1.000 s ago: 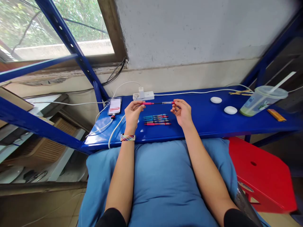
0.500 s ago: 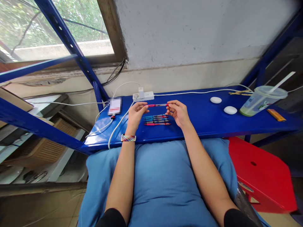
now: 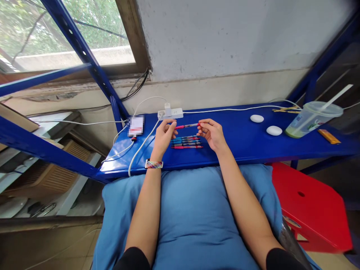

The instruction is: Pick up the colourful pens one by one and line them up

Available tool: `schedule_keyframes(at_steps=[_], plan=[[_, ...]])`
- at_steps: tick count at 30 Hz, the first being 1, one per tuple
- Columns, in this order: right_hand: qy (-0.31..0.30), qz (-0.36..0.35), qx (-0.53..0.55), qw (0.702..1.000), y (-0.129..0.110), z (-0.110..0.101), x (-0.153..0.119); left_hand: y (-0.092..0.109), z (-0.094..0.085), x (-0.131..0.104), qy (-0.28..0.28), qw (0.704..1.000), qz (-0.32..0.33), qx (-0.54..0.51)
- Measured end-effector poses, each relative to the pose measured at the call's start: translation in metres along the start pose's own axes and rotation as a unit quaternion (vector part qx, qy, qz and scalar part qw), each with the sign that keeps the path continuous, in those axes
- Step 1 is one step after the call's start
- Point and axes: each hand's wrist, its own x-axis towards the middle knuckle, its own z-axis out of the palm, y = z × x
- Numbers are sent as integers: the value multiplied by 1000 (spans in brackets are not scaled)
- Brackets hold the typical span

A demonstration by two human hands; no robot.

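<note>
A pink pen (image 3: pixel 187 126) with a clear barrel is held level above the blue table (image 3: pixel 233 140), stretched between my two hands. The fingers of my left hand (image 3: pixel 163 137) pinch its pink grip end. My right hand (image 3: pixel 211 134) has the other end between thumb and fingertips. Just below, nearer to me, several blue pens (image 3: pixel 185 139) lie side by side on the table. Closest to me in that row is another pink pen (image 3: pixel 185 147). A colourful woven band (image 3: pixel 154 164) is around my left wrist.
Behind my hands sits a white power strip (image 3: pixel 176 113) with cables running from it. On the right are two white egg-shaped objects (image 3: pixel 274 130), a lidded plastic cup (image 3: pixel 309 118) with a straw, and an orange packet (image 3: pixel 329 136). A red stool (image 3: pixel 312 202) stands at right.
My left hand has shifted slightly to the right and its end of the pen dips a little. My right hand stays nearly still.
</note>
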Motion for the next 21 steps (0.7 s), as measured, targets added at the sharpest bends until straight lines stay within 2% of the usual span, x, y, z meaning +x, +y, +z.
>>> schedule_keyframes(at_steps=[5, 9, 13, 17, 21], plan=[[3, -1, 4, 1000, -1, 1, -1, 2, 0, -1, -9, 999, 42, 14], [2, 2, 4, 1000, 0, 1, -1, 2, 2, -1, -21, 999, 21, 20], [3, -2, 10, 1000, 0, 1, -1, 4, 3, -2, -16, 997, 63, 35], [-2, -6, 14, 1000, 0, 1, -1, 3, 4, -2, -14, 999, 22, 24], [-1, -4, 13, 1000, 0, 2, -1, 0, 4, -1, 0, 998, 49, 37]])
